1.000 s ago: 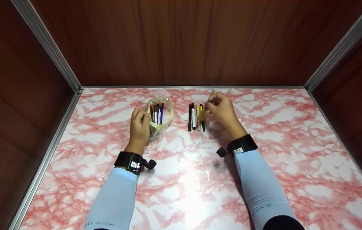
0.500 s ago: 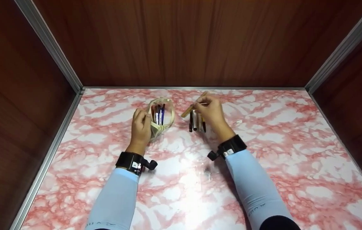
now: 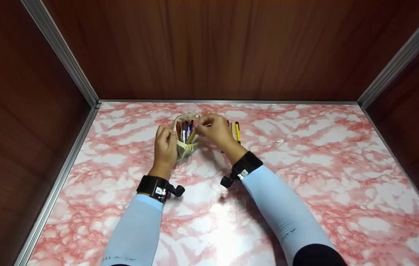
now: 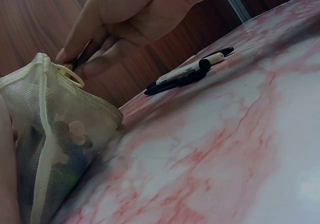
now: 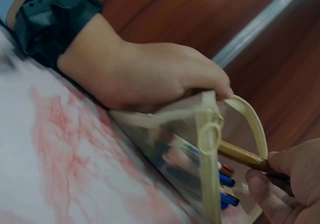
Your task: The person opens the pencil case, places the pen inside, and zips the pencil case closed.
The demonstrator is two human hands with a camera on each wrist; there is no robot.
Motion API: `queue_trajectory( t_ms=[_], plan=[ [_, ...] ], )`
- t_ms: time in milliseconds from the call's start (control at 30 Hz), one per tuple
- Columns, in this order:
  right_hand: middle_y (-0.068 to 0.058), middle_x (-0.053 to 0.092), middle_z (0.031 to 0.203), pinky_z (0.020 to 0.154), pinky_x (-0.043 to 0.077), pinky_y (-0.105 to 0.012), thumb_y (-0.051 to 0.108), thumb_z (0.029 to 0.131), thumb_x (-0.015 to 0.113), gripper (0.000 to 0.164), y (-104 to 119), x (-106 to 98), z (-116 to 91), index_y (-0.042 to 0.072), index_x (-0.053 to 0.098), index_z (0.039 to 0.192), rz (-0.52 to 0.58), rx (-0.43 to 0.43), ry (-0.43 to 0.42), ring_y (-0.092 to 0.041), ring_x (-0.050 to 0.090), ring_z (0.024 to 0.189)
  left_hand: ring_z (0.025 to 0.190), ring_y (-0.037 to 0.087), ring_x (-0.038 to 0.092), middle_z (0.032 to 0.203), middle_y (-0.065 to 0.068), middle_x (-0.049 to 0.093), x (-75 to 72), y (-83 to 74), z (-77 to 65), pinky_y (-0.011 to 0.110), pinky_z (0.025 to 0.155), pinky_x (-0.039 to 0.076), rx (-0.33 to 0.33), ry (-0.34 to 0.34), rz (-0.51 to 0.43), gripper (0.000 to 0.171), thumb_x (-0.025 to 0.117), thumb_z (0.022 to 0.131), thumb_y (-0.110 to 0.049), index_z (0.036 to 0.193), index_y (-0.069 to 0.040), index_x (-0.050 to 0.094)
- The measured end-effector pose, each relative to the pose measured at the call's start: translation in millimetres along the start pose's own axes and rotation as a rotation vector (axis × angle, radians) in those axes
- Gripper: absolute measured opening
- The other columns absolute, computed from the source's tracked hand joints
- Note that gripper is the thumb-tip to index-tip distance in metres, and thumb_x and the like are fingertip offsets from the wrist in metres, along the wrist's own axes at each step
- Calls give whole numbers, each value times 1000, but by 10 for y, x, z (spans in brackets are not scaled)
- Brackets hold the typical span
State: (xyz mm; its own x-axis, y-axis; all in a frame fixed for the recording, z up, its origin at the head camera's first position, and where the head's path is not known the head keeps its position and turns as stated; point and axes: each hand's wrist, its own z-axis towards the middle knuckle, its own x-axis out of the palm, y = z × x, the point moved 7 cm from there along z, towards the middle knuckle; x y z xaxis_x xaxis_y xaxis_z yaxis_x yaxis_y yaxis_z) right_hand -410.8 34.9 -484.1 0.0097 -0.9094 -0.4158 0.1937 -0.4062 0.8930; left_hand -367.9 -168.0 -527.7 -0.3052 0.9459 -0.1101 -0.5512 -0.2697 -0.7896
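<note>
A cream mesh pencil pouch (image 3: 184, 152) stands with its zipped mouth spread wide. Several pens (image 3: 184, 133) are inside, and blue caps (image 5: 227, 179) show in the right wrist view. My left hand (image 3: 165, 146) grips the pouch's left rim, fingers outside and thumb near the edge. My right hand (image 3: 215, 129) is over the right rim, pinching a flat yellow-brown stick, like a wooden ruler (image 5: 242, 155). The stick's lower end is inside the pouch mouth; its upper end is hidden by the fingers. The zip pull (image 5: 209, 136) hangs at the near corner.
Right of the pouch lie several pens, partly hidden by my right hand: a yellow pen (image 3: 237, 132), a white marker (image 4: 182, 72) and a black pen (image 4: 175, 84). Dark wood-grain panels (image 3: 209, 51) wall the marbled table (image 3: 324, 162) at the back and sides.
My right hand has carried the yellow-brown stick left from above the loose pens to the pouch, and its end has entered the mouth. My left hand keeps its grip on the rim.
</note>
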Motion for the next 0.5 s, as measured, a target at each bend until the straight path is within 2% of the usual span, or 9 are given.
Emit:
queue_trajectory(
  t_ms=[133,233,333,400,500],
  plan=[
    [-7,81,96,74,62,-23,7,100,83,7,22,148,-20,6,80,94,-23,21,63,-9,72,79,105,25,55,107,19,56,15,-33,3,31,97,47,12,15,15,21,59,108,-1,88,4,58],
    [-5,80,94,72,65,-25,7,101,82,9,25,253,-34,6,78,93,-9,58,103,-7,71,74,106,28,54,106,20,55,19,-39,6,33,97,46,27,19,17,21,59,109,-2,88,4,59],
    [-12,82,97,72,69,-29,5,102,81,8,52,353,-35,2,79,95,30,78,148,-9,74,72,106,28,54,106,19,55,8,-33,2,34,97,46,32,12,18,21,60,108,-2,88,3,59],
    [-16,83,104,75,68,-28,5,102,80,6,89,399,-27,0,82,101,12,57,172,-10,75,79,107,27,54,106,19,55,-1,-26,-1,34,98,46,26,12,20,21,60,108,-2,88,3,59],
    [-20,83,117,84,66,-26,5,102,78,14,146,436,-25,-1,86,112,-49,-2,217,-15,77,95,107,25,53,106,18,54,-10,-20,-6,32,97,46,11,14,31,21,59,108,-2,88,3,58]
  ],
)
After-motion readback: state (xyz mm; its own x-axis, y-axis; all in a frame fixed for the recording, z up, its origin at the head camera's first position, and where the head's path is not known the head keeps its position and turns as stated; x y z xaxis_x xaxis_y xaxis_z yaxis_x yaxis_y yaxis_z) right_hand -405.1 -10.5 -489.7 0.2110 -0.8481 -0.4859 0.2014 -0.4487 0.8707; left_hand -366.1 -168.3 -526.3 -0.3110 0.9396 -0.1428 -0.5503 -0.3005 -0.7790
